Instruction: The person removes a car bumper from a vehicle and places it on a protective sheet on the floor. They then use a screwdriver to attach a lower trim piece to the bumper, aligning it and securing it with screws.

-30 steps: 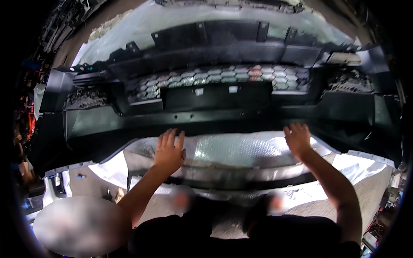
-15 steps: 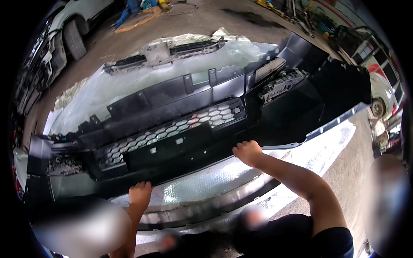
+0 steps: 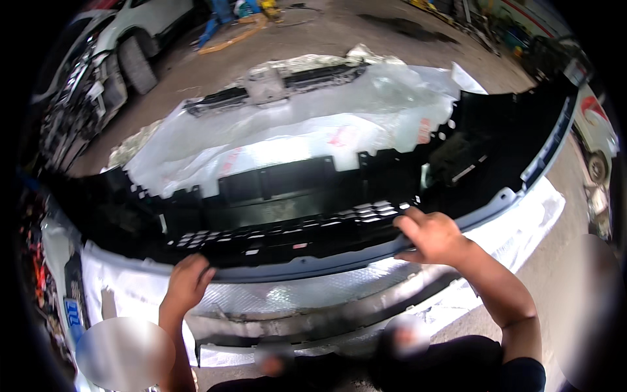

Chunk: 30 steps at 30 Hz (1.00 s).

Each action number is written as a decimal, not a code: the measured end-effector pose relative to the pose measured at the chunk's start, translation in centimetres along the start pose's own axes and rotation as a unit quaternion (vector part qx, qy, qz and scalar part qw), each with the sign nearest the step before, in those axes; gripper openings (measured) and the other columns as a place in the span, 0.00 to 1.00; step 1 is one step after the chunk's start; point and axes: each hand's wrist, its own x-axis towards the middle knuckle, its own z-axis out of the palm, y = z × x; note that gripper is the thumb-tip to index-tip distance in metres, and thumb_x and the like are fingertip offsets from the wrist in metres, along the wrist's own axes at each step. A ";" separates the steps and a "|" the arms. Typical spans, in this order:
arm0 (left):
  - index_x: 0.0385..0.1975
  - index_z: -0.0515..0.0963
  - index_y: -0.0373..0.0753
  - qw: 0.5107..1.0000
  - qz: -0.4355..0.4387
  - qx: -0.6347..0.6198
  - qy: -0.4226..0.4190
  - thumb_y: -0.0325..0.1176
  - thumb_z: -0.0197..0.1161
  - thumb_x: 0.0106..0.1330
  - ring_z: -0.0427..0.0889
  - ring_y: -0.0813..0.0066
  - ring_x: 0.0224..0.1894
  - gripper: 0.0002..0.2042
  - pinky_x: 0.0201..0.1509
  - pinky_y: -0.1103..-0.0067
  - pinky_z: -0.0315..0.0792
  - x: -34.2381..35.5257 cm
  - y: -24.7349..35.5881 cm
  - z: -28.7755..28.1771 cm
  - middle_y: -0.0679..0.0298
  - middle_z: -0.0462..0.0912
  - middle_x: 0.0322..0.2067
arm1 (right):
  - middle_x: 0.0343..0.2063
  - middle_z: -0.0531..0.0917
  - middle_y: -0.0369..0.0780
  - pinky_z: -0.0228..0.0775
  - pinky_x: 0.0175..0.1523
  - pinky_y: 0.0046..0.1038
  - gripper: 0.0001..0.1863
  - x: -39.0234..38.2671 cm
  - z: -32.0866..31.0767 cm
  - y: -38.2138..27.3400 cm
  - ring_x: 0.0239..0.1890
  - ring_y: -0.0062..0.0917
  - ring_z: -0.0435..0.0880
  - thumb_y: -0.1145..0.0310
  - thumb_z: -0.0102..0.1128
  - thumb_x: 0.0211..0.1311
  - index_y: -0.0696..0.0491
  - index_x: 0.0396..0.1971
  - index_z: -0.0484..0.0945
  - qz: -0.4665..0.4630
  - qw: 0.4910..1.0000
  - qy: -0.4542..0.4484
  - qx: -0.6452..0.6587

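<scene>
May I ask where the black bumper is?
In the head view, the bumper spans the middle, its near edge at the left hand and right hand.

Site is reading as a vehicle repair workshop. A pale car (image 3: 157, 23) with exposed front-end parts (image 3: 81, 108) is standing at the floor's far left corner; a second car (image 3: 599, 137) is standing at the right edge. Blue and yellow equipment (image 3: 223, 13) is occupying the far edge. A dark stain (image 3: 410, 29) is marking the floor (image 3: 333, 39). A black bumper (image 3: 281, 184) is spanning plastic sheeting (image 3: 392, 91).
</scene>
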 end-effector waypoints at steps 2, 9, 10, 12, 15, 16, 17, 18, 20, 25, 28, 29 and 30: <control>0.30 0.72 0.34 0.995 0.033 0.004 0.098 0.35 0.63 0.62 0.75 0.46 0.36 0.10 0.41 0.61 0.69 1.6 -0.8 0.2 0.51 0.76 0.30 | 0.42 0.76 0.46 0.76 0.34 0.36 0.34 1.1 -0.3 -0.2 0.29 0.40 0.83 0.49 0.72 0.45 0.51 0.49 0.70 -0.011 0.999 0.018 -0.038; 0.20 0.67 0.38 0.987 0.014 0.059 0.150 0.42 0.58 0.67 0.75 0.49 0.23 0.18 0.26 0.62 0.67 6.9 -1.7 -1.1 0.55 0.71 0.17 | 0.41 0.75 0.46 0.66 0.53 0.42 0.34 5.1 -1.6 -0.1 0.46 0.43 0.75 0.54 0.77 0.32 0.53 0.43 0.75 -0.077 0.991 0.113 -0.005; 0.19 0.71 0.40 0.985 0.011 0.082 0.154 0.46 0.56 0.67 0.78 0.52 0.22 0.19 0.25 0.63 0.71 7.6 -2.0 -0.5 0.58 0.76 0.17 | 0.41 0.75 0.45 0.63 0.55 0.42 0.36 6.0 -1.5 -0.7 0.47 0.42 0.73 0.52 0.79 0.28 0.54 0.41 0.76 -0.070 0.992 0.100 0.018; 0.14 0.70 0.41 0.980 0.027 0.089 0.174 0.47 0.58 0.66 0.78 0.54 0.19 0.21 0.22 0.64 0.70 8.0 -2.4 0.3 0.58 0.76 0.15 | 0.39 0.77 0.44 0.64 0.54 0.40 0.35 8.1 -1.9 -1.5 0.47 0.39 0.74 0.50 0.79 0.26 0.55 0.37 0.76 -0.085 0.992 0.088 -0.036; 0.10 0.69 0.41 0.978 0.012 0.099 0.184 0.45 0.62 0.63 0.76 0.54 0.16 0.22 0.19 0.64 0.69 7.7 -1.7 -0.4 0.58 0.74 0.12 | 0.24 0.81 0.38 0.72 0.35 0.34 0.31 10.9 -1.4 -3.9 0.27 0.32 0.83 0.46 0.79 0.27 0.52 0.28 0.77 0.023 0.999 -0.030 -0.024; 0.10 0.69 0.42 0.977 0.030 0.124 0.173 0.44 0.62 0.63 0.76 0.57 0.15 0.21 0.18 0.66 0.69 7.1 -2.3 -0.9 0.59 0.74 0.11 | 0.20 0.79 0.36 0.71 0.31 0.35 0.30 11.4 -0.8 -4.3 0.23 0.32 0.82 0.45 0.79 0.26 0.52 0.24 0.76 -0.025 1.000 0.000 -0.007; 0.10 0.70 0.42 0.976 0.044 0.136 0.162 0.44 0.62 0.63 0.76 0.58 0.14 0.21 0.18 0.67 0.69 7.3 -2.4 -2.3 0.60 0.74 0.11 | 0.16 0.78 0.35 0.70 0.26 0.35 0.29 11.5 -1.2 -3.5 0.19 0.33 0.81 0.44 0.78 0.26 0.51 0.21 0.75 -0.058 0.998 0.036 -0.003; 0.10 0.70 0.43 0.977 0.053 0.135 0.156 0.43 0.62 0.63 0.76 0.59 0.14 0.20 0.17 0.67 0.68 7.7 -1.7 -3.1 0.60 0.73 0.10 | 0.15 0.77 0.36 0.70 0.26 0.35 0.29 11.6 -2.6 -2.8 0.19 0.33 0.80 0.43 0.77 0.25 0.51 0.19 0.74 -0.059 0.997 0.044 0.002; 0.09 0.69 0.44 0.971 0.086 0.129 0.180 0.39 0.62 0.62 0.74 0.62 0.12 0.19 0.16 0.69 0.67 9.3 -1.0 -5.4 0.63 0.72 0.09 | 0.14 0.76 0.37 0.69 0.25 0.35 0.29 11.7 -5.3 -1.7 0.18 0.34 0.80 0.42 0.76 0.24 0.50 0.15 0.72 -0.061 0.996 0.060 0.017; 0.08 0.71 0.44 0.977 0.064 0.117 0.165 0.40 0.59 0.64 0.72 0.62 0.10 0.20 0.14 0.68 0.65 12.0 3.0 -19.8 0.64 0.72 0.08 | 0.11 0.73 0.39 0.65 0.24 0.36 0.32 13.0 -20.9 -1.3 0.15 0.37 0.76 0.40 0.74 0.24 0.52 0.12 0.68 -0.091 0.994 0.054 0.006; 0.09 0.70 0.43 0.984 0.074 0.090 0.133 0.37 0.61 0.61 0.71 0.61 0.10 0.18 0.15 0.67 0.65 12.1 6.0 -27.5 0.62 0.71 0.08 | 0.15 0.75 0.40 0.67 0.25 0.37 0.33 11.4 -27.6 -1.6 0.18 0.37 0.78 0.39 0.75 0.26 0.53 0.15 0.70 -0.088 0.994 -0.013 0.067; 0.08 0.69 0.44 0.987 0.071 0.090 0.113 0.37 0.61 0.61 0.72 0.61 0.10 0.18 0.15 0.67 0.65 12.1 7.1 -29.2 0.62 0.71 0.07 | 0.15 0.75 0.40 0.69 0.26 0.36 0.34 10.4 -29.9 -1.7 0.18 0.36 0.78 0.36 0.74 0.29 0.53 0.16 0.71 -0.094 0.992 -0.026 0.083; 0.08 0.69 0.44 0.988 0.088 0.087 0.094 0.37 0.61 0.60 0.73 0.61 0.10 0.18 0.15 0.68 0.66 12.7 8.8 -30.4 0.63 0.72 0.07 | 0.15 0.75 0.40 0.70 0.26 0.37 0.34 8.6 -32.4 -1.4 0.19 0.36 0.79 0.35 0.72 0.31 0.53 0.16 0.72 -0.082 0.993 -0.051 0.069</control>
